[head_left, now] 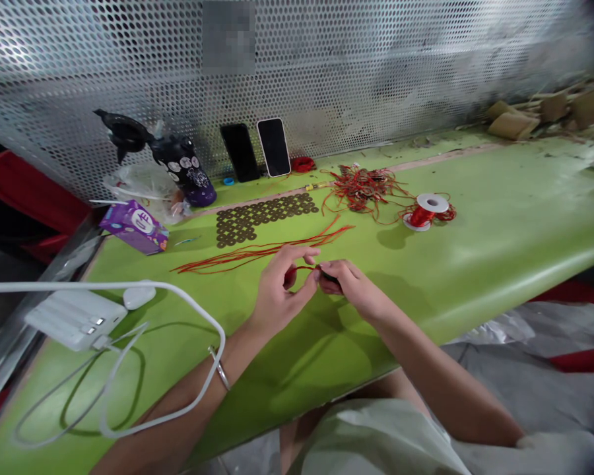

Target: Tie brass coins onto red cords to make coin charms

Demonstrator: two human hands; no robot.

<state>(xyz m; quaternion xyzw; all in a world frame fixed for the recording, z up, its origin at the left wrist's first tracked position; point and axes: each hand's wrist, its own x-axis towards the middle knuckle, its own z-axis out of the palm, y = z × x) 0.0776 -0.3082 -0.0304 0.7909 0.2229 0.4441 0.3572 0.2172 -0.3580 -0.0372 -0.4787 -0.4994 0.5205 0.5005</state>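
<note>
My left hand (283, 285) is closed on a short red cord (304, 268) that runs across to my right hand (352, 285). My right hand pinches the cord's other end, together with a small dark object (329, 277) mostly covered by the fingers. The fingertips of both hands nearly meet above the green table. Just beyond them lies a loose bundle of long red cords (237, 257). Behind that bundle, round brown coin-like discs with holes (262, 216) lie flat in rows.
A tangled pile of red cords (363, 188) lies beside a white spool of red thread (423, 212). Two phones (274, 148) lean on the perforated metal wall. At left are a purple carton (136, 226), a dark bottle (191, 175) and a white power bank (76, 320) with cables.
</note>
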